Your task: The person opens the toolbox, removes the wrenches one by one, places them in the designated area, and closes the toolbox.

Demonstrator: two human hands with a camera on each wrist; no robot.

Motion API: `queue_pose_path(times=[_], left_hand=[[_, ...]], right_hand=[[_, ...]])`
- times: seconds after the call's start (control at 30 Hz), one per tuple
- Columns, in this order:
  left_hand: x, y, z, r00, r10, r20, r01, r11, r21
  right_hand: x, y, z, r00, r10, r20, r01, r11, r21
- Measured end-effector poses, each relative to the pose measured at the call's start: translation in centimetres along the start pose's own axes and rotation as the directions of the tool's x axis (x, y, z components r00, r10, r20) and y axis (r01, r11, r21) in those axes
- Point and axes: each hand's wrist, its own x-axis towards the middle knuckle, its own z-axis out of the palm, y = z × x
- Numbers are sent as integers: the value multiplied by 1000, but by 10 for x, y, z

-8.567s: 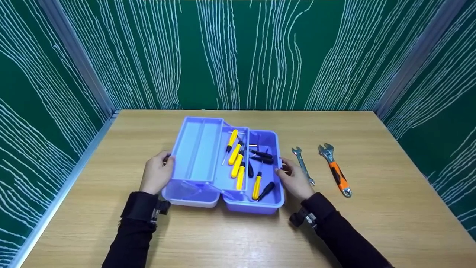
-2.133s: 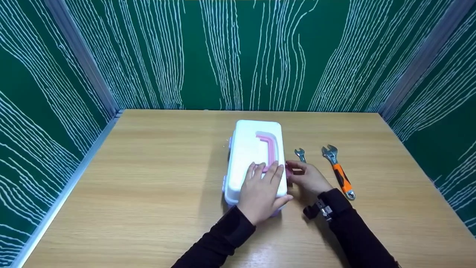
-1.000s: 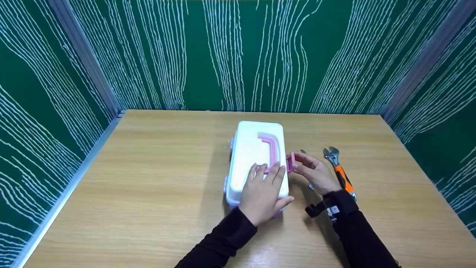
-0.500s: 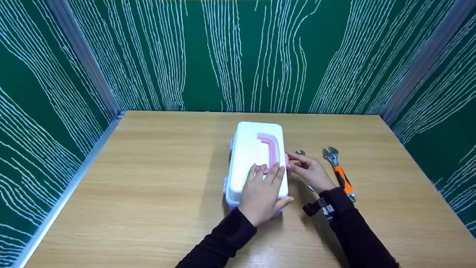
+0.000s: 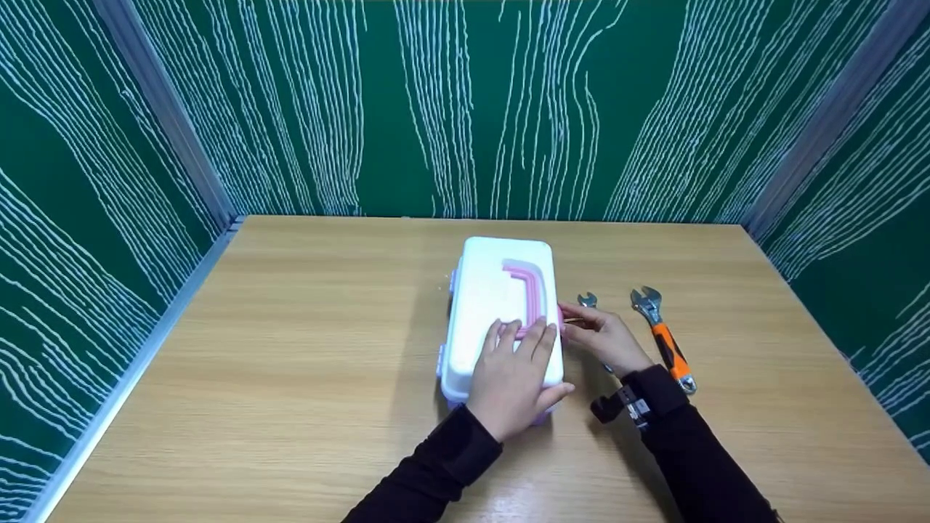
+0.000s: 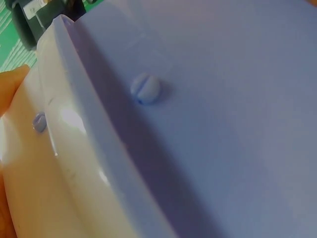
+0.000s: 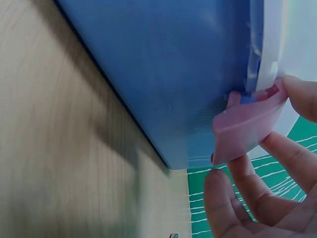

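A toolbox [image 5: 494, 290] with a white lid and purple-blue body stands on the table, lid down. My left hand [image 5: 512, 378] rests on the near part of the lid with fingers spread, touching the end of the pink carrying handle [image 5: 532, 290]. At the box's right side, my right hand [image 5: 607, 338] holds a pink latch [image 7: 250, 124] between thumb and fingers. In the right wrist view the latch tilts out from the blue wall, its upper edge near the lid rim. The left wrist view shows the box's end wall [image 6: 223, 99] close up.
Right of the box lie a small open-end wrench [image 5: 587, 299], partly hidden by my right hand, and an adjustable wrench [image 5: 665, 341] with an orange and black grip. Green walls with white lines enclose the wooden table [image 5: 290, 349].
The toolbox, earlier spread open with screwdrivers inside, now has its lid down. My left hand went onto the lid. My right hand pulled the latch outward, then moved it back toward the box.
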Motion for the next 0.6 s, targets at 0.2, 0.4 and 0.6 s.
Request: queue_pose_path(times=[0.2,0.4,0.6], left_hand=[[-1,0,1,1000,-3,-10,3,1000,-10],[-1,1,0,1000,-4,10,4,1000,-19],[0,0,0,1000,-4,17,4,1000,-14]], right_hand=[[-1,2,5,1000,13,-14,-13,999,39],[-2,0,9,998,54,-39,-52,998,44],[1,1,14,996,81,-26,-77,990,119]])
